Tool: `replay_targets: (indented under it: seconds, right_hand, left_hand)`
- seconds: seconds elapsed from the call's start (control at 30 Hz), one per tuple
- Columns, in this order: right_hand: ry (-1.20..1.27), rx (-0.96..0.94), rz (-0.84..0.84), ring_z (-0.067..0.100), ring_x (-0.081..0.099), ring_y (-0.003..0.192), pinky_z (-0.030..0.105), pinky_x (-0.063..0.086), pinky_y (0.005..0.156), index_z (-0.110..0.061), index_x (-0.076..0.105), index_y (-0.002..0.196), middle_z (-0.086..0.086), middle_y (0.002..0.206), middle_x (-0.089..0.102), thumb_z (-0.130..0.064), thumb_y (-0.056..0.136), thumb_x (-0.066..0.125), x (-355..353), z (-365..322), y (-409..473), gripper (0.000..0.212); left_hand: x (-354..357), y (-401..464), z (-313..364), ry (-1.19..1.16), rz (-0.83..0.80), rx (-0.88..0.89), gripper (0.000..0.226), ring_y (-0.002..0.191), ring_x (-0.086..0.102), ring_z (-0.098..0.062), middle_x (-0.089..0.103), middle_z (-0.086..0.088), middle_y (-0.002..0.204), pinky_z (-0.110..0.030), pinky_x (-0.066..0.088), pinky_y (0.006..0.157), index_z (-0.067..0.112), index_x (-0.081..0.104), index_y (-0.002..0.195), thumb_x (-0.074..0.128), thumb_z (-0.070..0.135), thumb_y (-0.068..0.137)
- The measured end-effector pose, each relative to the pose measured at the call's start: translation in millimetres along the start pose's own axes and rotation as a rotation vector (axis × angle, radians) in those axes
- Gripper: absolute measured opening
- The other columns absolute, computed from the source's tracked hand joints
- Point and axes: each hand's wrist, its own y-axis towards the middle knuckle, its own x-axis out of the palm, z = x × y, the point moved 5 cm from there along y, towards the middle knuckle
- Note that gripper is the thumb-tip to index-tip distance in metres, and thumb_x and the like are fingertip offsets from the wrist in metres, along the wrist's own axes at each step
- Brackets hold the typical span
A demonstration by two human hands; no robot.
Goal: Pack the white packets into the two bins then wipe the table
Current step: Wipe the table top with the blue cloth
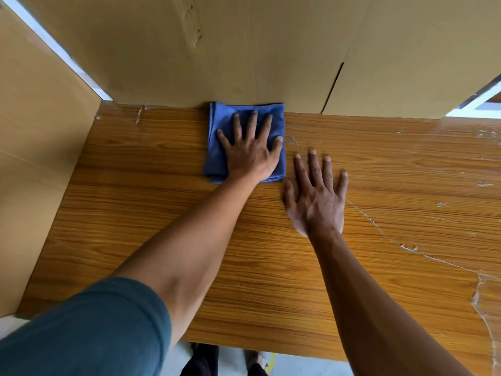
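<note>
A folded blue cloth [217,147] lies on the wooden table [162,213] at its far edge, touching the cardboard wall behind. My left hand [250,150] presses flat on the cloth with fingers spread. My right hand [315,191] rests flat on the bare table just right of the cloth, fingers apart, holding nothing. No white packets or bins are in view.
Cardboard sheets stand along the back [244,50] and the left side [35,158] of the table. White scratch marks and tape residue [409,247] streak the right part of the tabletop. Below the near edge I see floor and feet [206,359].
</note>
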Motion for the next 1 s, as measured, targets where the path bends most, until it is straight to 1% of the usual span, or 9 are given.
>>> replay_targets:
  seconds: [0.1,0.23,0.33,0.5,0.6,0.67,0.83,0.9,1.0]
  right_hand:
    - [0.01,-0.001,0.005,0.024,-0.016,0.162,0.062,0.0,0.128,-0.036,-0.01,0.167,-0.005,0.175,-0.019,-0.063,0.107,0.006,-1,1,-1,0.068]
    - [0.01,-0.006,0.007,0.024,-0.016,0.162,0.062,-0.001,0.128,-0.036,-0.011,0.167,-0.005,0.175,-0.019,-0.063,0.107,0.008,1,0,0,0.069]
    - [0.008,0.002,0.005,0.025,-0.015,0.162,0.062,0.0,0.128,-0.035,-0.011,0.167,-0.003,0.175,-0.018,-0.063,0.106,0.008,1,1,1,0.069]
    - [-0.001,0.005,0.014,0.025,-0.013,0.162,0.062,0.001,0.128,-0.035,-0.007,0.168,-0.004,0.176,-0.015,-0.062,0.106,0.009,1,0,0,0.069]
    - [0.007,0.007,0.012,0.023,-0.012,0.162,0.062,0.002,0.128,-0.036,-0.006,0.168,-0.005,0.176,-0.014,-0.062,0.107,0.011,0,0,-1,0.068]
    - [0.015,0.004,0.015,0.023,-0.013,0.162,0.061,0.002,0.128,-0.037,-0.006,0.168,-0.006,0.176,-0.014,-0.062,0.107,0.012,-1,1,-1,0.068]
    - [0.012,0.001,0.009,0.024,-0.015,0.162,0.062,0.001,0.128,-0.036,-0.009,0.167,-0.005,0.175,-0.018,-0.062,0.107,0.011,1,1,0,0.069]
    - [0.008,0.003,0.006,0.024,-0.015,0.162,0.062,0.001,0.128,-0.035,-0.009,0.167,-0.004,0.175,-0.018,-0.062,0.107,0.011,2,0,0,0.069]
    - [-0.004,0.004,0.004,0.024,-0.015,0.162,0.062,0.002,0.128,-0.035,-0.01,0.167,-0.004,0.175,-0.018,-0.062,0.107,0.01,1,0,1,0.069]
  left_hand:
    - [-9,3,-30,0.001,0.018,0.021,0.064,0.164,-0.002,-0.026,0.004,0.015,0.177,-0.073,-0.003,0.123,0.051,0.014,0.165,0.016,0.071,0.104]
    - [-21,12,-99,-0.041,0.067,-0.216,0.061,0.163,0.001,-0.025,0.006,0.016,0.176,-0.072,-0.003,0.123,0.052,0.016,0.164,0.012,0.069,0.105]
    - [-17,13,-89,-0.042,0.063,-0.287,0.066,0.163,-0.005,-0.031,0.003,0.012,0.177,-0.075,-0.006,0.12,0.046,0.013,0.166,0.01,0.068,0.105]
    - [2,4,-6,-0.018,0.011,-0.064,0.065,0.163,-0.009,-0.034,0.0,0.008,0.178,-0.078,-0.01,0.118,0.045,0.011,0.167,0.012,0.067,0.105]
    - [-1,3,-15,0.009,-0.021,0.048,0.066,0.163,-0.008,-0.029,-0.001,0.013,0.177,-0.075,-0.007,0.121,0.05,0.009,0.165,0.011,0.072,0.103]
    - [-9,3,-47,0.025,0.005,0.031,0.067,0.163,-0.006,-0.026,0.0,0.015,0.177,-0.073,-0.004,0.122,0.054,0.009,0.164,0.011,0.076,0.101]
    - [-22,0,-122,-0.004,0.02,-0.259,0.071,0.163,-0.01,-0.029,-0.003,0.011,0.177,-0.077,-0.009,0.119,0.053,0.004,0.164,0.007,0.079,0.098]
    - [-20,1,-108,-0.01,0.014,-0.26,0.071,0.163,-0.013,-0.03,-0.004,0.01,0.177,-0.08,-0.012,0.115,0.054,0.003,0.164,0.006,0.079,0.098]
    - [-11,3,-55,-0.004,0.0,-0.125,0.069,0.162,-0.014,-0.032,-0.007,0.009,0.177,-0.082,-0.013,0.114,0.056,0.001,0.163,0.006,0.079,0.098]
